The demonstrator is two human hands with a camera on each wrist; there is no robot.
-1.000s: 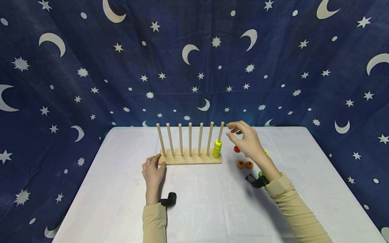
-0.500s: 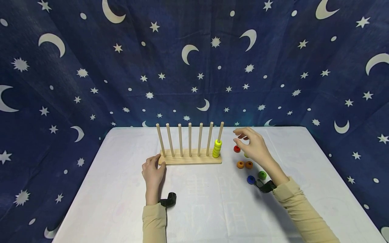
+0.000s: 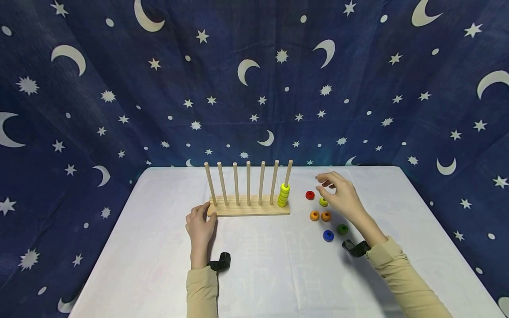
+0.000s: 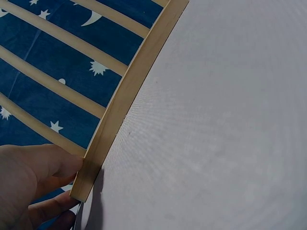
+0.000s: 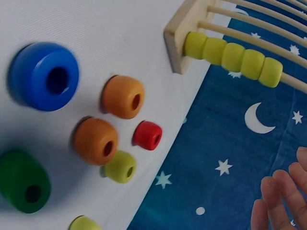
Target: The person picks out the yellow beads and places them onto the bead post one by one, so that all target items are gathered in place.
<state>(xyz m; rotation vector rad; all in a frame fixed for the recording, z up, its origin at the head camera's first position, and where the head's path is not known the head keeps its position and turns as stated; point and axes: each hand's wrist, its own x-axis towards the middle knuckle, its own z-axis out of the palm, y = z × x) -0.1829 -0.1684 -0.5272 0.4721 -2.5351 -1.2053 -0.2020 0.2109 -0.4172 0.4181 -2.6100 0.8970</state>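
A wooden peg rack (image 3: 248, 210) with several upright pegs stands on the table. Several yellow beads (image 3: 284, 195) are stacked on its rightmost peg. My left hand (image 3: 200, 225) grips the left end of the base, thumb on one side and fingers on the other, as the left wrist view shows. My right hand (image 3: 339, 192) hovers right of the rack with bent, spread fingers and nothing between them. Loose beads lie below and beside it: a red bead (image 3: 310, 195), a yellow bead (image 3: 324, 202), two orange beads (image 3: 314, 215), a green bead (image 3: 343, 229) and a blue bead (image 3: 328, 236).
The right wrist view shows another yellow bead (image 5: 85, 224) at its lower edge, hidden from the head view. A white cloth (image 3: 258, 274) covers the table. Behind it hangs a dark blue curtain (image 3: 222, 79) with moons and stars.
My right hand has moved right and slightly down, away from the rightmost peg, uncovering the green, blue and yellow beads. My left hand and the rack have stayed in place.
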